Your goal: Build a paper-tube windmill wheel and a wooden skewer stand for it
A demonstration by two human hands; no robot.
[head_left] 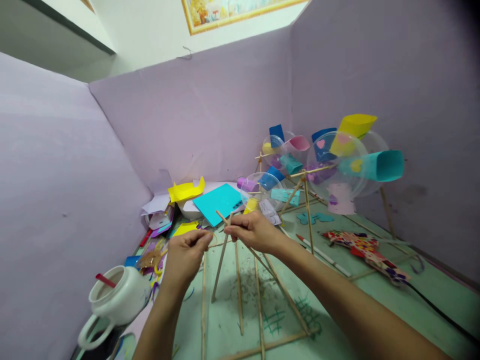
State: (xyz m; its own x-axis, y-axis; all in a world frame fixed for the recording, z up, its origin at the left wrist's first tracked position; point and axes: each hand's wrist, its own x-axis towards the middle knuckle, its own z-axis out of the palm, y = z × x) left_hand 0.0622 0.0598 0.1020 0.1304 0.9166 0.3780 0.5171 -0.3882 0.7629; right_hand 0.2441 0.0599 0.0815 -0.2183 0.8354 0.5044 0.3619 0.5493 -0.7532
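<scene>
My left hand (186, 252) and my right hand (253, 231) meet above a frame of thin wooden sticks (240, 285) that stands on the green table (375, 300). The right hand's fingers pinch the crossing where the sticks' top ends come together. The left hand's fingers are closed in a pinch just left of that crossing, maybe on a rubber band or thread too thin to make out. The sticks spread downward from the crossing like a tent, with more sticks lying flat at their feet.
A stick wheel with clear discs and coloured paper cups (337, 160) stands at the right. Cyan paper (219, 202), yellow paper (186, 190) and scraps lie behind. A white jug (116, 300) stands at the lower left. A patterned cut-out (365, 247) and a black cable (438, 310) lie right. Lilac walls enclose the table.
</scene>
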